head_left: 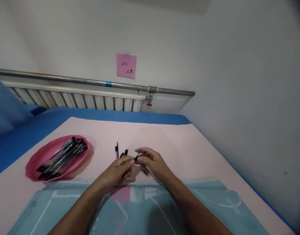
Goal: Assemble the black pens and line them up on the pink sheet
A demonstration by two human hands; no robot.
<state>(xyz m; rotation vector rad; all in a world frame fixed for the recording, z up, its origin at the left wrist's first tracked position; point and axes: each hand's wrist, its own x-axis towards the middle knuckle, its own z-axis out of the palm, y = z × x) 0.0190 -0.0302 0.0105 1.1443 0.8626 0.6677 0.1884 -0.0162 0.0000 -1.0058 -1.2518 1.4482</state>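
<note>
My left hand (pixel 120 168) pinches the black end of a slim pen (pixel 136 158) between thumb and fingers. My right hand (pixel 153 161) has its thumb and forefinger closed on the clear, shiny end of the same pen; most of its length is hidden by the hands. Below the right fingers a dark, clear-ended piece (pixel 146 172) pokes out, and I cannot tell whether it is held or lying down. Just beyond the left hand, several black pen parts lie on the pink surface, among them a thin refill-like stick (pixel 117 150) and a short black piece (pixel 126 152).
To the left, a pink oval basket (pixel 32 166) holds a heap of black-and-clear pens (pixel 64 158). A pale pink sheet (pixel 164 137) covers the blue surface, with a teal patterned cloth (pixel 73 205) nearest me. Behind are a radiator, a pipe (pixel 86 80) and a wall.
</note>
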